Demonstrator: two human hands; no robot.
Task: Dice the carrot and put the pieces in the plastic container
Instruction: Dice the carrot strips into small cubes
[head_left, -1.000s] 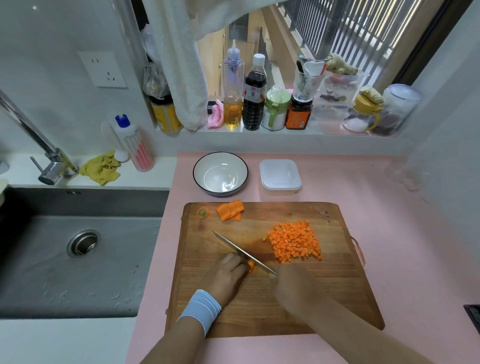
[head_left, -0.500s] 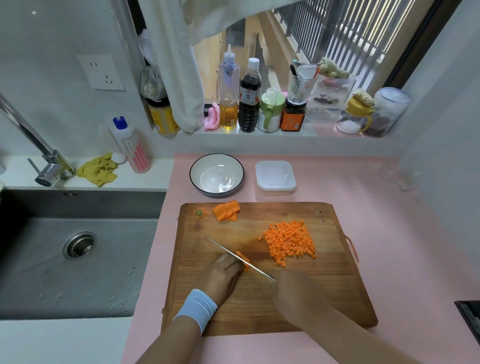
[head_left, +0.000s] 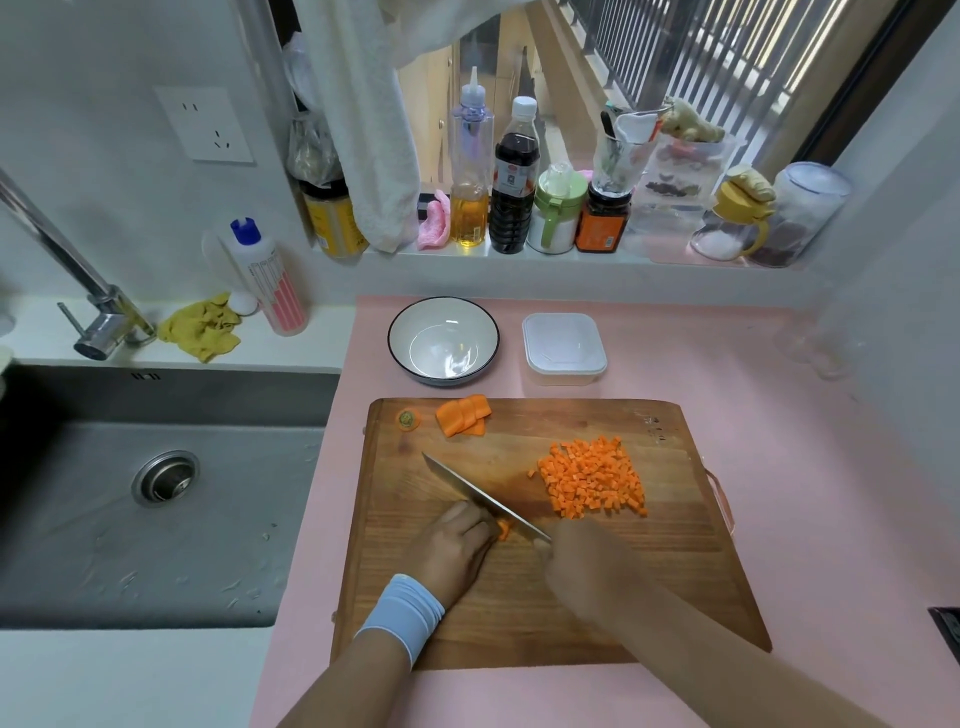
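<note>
- The carrot strip (head_left: 503, 530) being cut lies on the near half of the cutting board (head_left: 519, 618); only a short orange stub shows past the fingertips.
- The left hand (head_left: 457, 551) holds that strip down with curled fingers. The right hand (head_left: 587, 566) is closed round the handle of the knife (head_left: 483, 496), whose blade lies slantwise against the left knuckles.
- The diced pile (head_left: 592, 478) sits right of the blade. Uncut carrot slabs (head_left: 463, 414) and the stem end (head_left: 409, 419) lie at the board's far edge.
- The plastic container (head_left: 564, 349) stands on the pink desk (head_left: 779, 415) just beyond the board, beside a bowl (head_left: 443, 340). No carrot is visible in it.
- Risk: the stub is very short, so the fingertips are close to the edge. A slip of the piece or a lifted fingertip could bring a cut.
- Risk: a hasty sweep could scatter dice off the board's right side.
- Against half a second ago: less carrot shows beyond the fingers. Pile, slabs and container lie as before.
</note>
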